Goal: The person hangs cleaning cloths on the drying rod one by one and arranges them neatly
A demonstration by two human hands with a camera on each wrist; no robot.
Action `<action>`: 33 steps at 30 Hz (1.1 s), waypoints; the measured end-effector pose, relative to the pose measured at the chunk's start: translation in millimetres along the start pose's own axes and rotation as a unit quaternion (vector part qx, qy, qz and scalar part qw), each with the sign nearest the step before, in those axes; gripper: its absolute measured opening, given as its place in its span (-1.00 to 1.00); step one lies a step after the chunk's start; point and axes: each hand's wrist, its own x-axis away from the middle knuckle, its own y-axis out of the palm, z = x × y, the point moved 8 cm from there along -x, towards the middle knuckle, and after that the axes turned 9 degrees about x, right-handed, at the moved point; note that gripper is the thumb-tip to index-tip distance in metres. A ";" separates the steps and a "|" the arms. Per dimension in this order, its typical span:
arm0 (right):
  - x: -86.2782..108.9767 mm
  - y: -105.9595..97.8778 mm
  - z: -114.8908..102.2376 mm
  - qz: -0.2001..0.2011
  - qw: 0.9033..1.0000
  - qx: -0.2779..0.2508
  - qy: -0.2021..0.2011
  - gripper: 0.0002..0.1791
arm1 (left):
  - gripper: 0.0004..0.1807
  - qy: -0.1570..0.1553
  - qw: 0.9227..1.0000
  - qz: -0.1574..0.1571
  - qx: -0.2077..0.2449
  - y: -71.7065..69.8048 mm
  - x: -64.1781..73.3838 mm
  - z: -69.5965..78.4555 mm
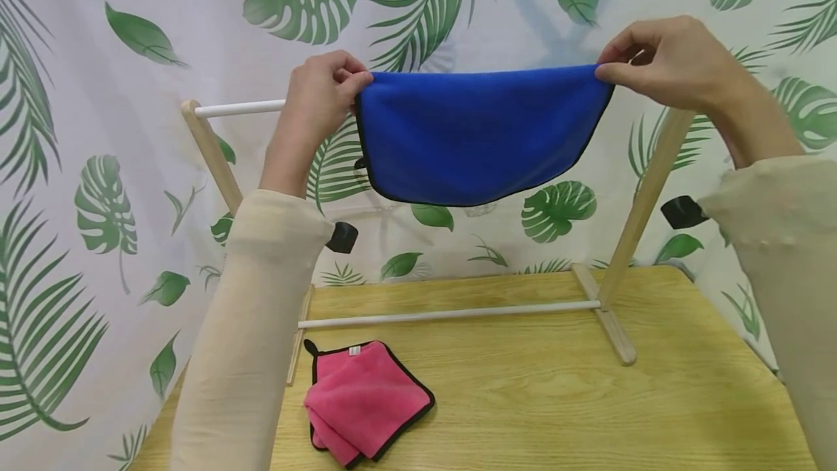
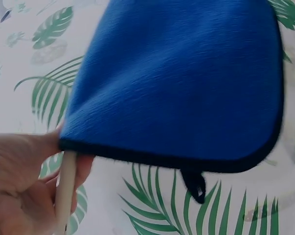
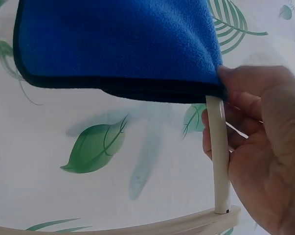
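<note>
A blue towel (image 1: 480, 137) with black edging hangs folded over the top white rod (image 1: 240, 108) of a wooden rack. At its upper left corner my left hand (image 1: 325, 89) pinches the cloth between thumb and fingers. My right hand (image 1: 673, 64) pinches the upper right corner the same way. In the left wrist view the rod (image 2: 65, 191) runs out from under the towel past the left fingers, and a black loop (image 2: 194, 186) dangles from the edging. The right wrist view shows the right fingers behind the rod (image 3: 217, 152), close to the rack's end piece (image 3: 186, 224).
A pink towel (image 1: 373, 398) with black edging lies loosely folded on the wooden table (image 1: 523, 398), front left. The rack's right leg (image 1: 644, 202) and lower white rod (image 1: 451, 315) stand behind it. A leaf-patterned curtain (image 1: 484, 246) hangs at the back.
</note>
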 end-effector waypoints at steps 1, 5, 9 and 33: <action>-0.3 0.0 0.9 -0.002 1.000 -0.005 0.003 -0.64 | -0.68 0.001 1.000 0.014 -0.004 -0.3 -0.7 0.2; -2.6 0.5 1.8 -0.006 1.000 -0.009 0.009 -0.62 | -0.68 -0.005 0.999 0.046 -0.019 -1.6 -0.6 -0.6; -5.6 -0.4 -2.9 -0.005 1.000 0.014 0.002 -0.63 | -0.67 -0.001 0.999 0.035 -0.012 -2.2 2.3 -1.7; -1.4 -1.8 -3.5 0.005 1.000 -0.014 0.005 -0.59 | -0.69 0.028 1.000 -0.008 0.000 -0.5 4.5 -0.9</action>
